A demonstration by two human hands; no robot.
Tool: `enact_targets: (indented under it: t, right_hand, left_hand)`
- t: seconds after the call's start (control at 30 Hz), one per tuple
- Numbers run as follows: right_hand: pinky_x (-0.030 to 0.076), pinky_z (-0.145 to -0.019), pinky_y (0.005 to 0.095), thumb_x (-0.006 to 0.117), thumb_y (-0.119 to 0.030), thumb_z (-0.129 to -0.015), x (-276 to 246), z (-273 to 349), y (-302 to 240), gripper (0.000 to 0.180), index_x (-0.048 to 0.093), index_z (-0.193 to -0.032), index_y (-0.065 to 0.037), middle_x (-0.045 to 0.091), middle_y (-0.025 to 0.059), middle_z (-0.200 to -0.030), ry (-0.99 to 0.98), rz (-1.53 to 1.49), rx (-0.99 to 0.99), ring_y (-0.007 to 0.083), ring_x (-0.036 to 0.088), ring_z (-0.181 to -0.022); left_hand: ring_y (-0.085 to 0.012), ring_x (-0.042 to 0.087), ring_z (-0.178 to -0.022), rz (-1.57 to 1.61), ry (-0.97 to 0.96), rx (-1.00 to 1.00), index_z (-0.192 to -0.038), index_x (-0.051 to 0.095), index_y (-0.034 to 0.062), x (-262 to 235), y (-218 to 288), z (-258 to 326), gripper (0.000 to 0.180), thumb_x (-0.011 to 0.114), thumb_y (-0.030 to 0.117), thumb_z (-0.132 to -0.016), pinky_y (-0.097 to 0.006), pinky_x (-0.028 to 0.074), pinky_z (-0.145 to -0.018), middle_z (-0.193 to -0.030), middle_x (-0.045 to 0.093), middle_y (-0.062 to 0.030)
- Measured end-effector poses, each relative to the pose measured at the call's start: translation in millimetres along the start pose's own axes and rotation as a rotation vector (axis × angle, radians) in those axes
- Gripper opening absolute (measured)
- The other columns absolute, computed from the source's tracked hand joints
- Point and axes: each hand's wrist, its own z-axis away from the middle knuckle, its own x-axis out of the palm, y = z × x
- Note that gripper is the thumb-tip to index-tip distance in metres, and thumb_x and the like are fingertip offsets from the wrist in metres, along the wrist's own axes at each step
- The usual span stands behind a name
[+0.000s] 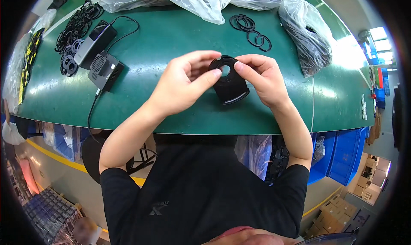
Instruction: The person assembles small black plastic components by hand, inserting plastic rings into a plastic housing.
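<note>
So the left hand (pixel 177 83) and right hand (pixel 266 77) both had fingers pinched on the holed end of a flat black part (pixel 231 91) over the green table (pixel 171 41), some loose black rings (pixel 247 30) lying beyond.

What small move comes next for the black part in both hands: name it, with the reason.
Perhaps tilt the black part slightly to inspect its upper end: the left hand and right hand grip it there from either side, its lower end is untouched, so this should need no regrip.
</note>
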Motion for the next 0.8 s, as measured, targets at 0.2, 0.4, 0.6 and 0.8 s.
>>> enact_targets:
  t: [0.2,0.4,0.6,0.8]
  right_hand:
    - [0.051,-0.068,0.0231,0.066,-0.007,-0.081,10.4,-0.7,-1.6,0.018,0.065,-0.097,0.002,0.067,0.008,-0.086,0.112,0.367,-0.129,0.0111,0.063,-0.074]
    - [0.053,-0.059,0.0247,0.074,-0.008,-0.072,28.9,-3.5,-7.3,0.018,0.067,-0.086,0.001,0.065,0.0105,-0.078,0.231,0.669,-0.496,0.0177,0.064,-0.065]
    - [0.051,-0.054,0.0274,0.071,-0.006,-0.071,28.7,-1.4,-13.3,0.015,0.067,-0.083,0.0,0.064,0.0106,-0.073,0.214,0.743,-0.529,0.0203,0.064,-0.062]
    - [0.05,-0.053,0.0304,0.069,-0.003,-0.068,24.8,6.6,-16.1,0.016,0.066,-0.083,0.0,0.063,0.0114,-0.071,0.182,0.804,-0.656,0.0241,0.062,-0.058]
  left_hand:
    - [-0.0095,0.059,-0.088,0.084,-0.019,-0.003,-0.114,0.056,-0.006,0.3,-4.7,2.0,0.028,0.057,0.004,-0.088,-0.022,0.049,-0.078,-0.099,0.065,-0.0072]
    - [-0.0047,0.057,-0.068,-0.574,0.119,0.261,-0.109,0.059,-0.0056,7.0,-1.6,10.1,0.026,0.062,0.001,-0.084,-0.022,0.047,-0.059,-0.078,0.067,-0.0087]
    - [-0.0072,0.06,-0.064,-0.603,0.134,0.381,-0.106,0.06,-0.0055,9.6,-2.9,10.8,0.026,0.064,0.001,-0.082,-0.023,0.047,-0.055,-0.074,0.066,-0.0128]
    - [-0.0084,0.062,-0.065,-0.578,0.121,0.375,-0.107,0.061,-0.0048,11.6,-6.7,12.5,0.026,0.063,0.0,-0.082,-0.023,0.048,-0.057,-0.075,0.066,-0.0119]
